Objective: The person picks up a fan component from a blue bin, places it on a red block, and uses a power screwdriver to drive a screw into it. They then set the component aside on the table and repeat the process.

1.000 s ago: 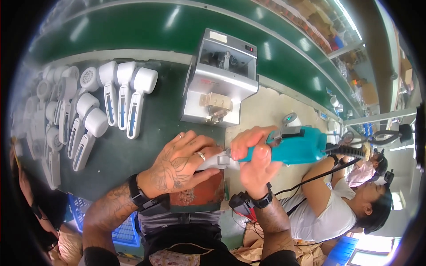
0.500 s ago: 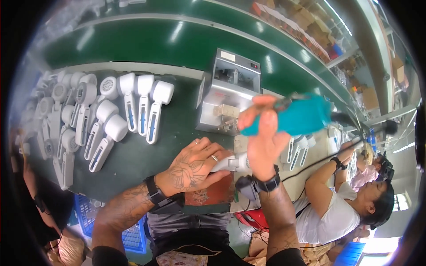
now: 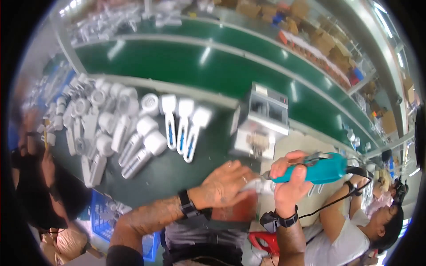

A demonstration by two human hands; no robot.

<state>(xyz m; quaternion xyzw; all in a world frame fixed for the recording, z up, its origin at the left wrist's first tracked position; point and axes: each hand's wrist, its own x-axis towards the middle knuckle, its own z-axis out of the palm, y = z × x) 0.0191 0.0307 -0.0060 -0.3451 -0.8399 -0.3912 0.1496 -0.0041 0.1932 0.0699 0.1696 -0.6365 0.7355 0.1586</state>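
I have the white handheld device (image 3: 266, 187) over the red-brown pad (image 3: 234, 213) by the near edge of the counter (image 3: 173, 179), my left hand (image 3: 222, 187) palm down, fingers clamped on it. My right hand (image 3: 290, 181), forearm rising steeply, has its fingers wrapped round the teal power tool (image 3: 328, 170), nose leftward; my feed's too blurred to tell contact.

power tool (image 3: 329, 170): teal | held piece (image 3: 267, 187): white | slim-handled devices (image 3: 192, 142): white, blue-striped | benchtop (image 3: 166, 184): dark green | mat (image 3: 233, 210): red-brown
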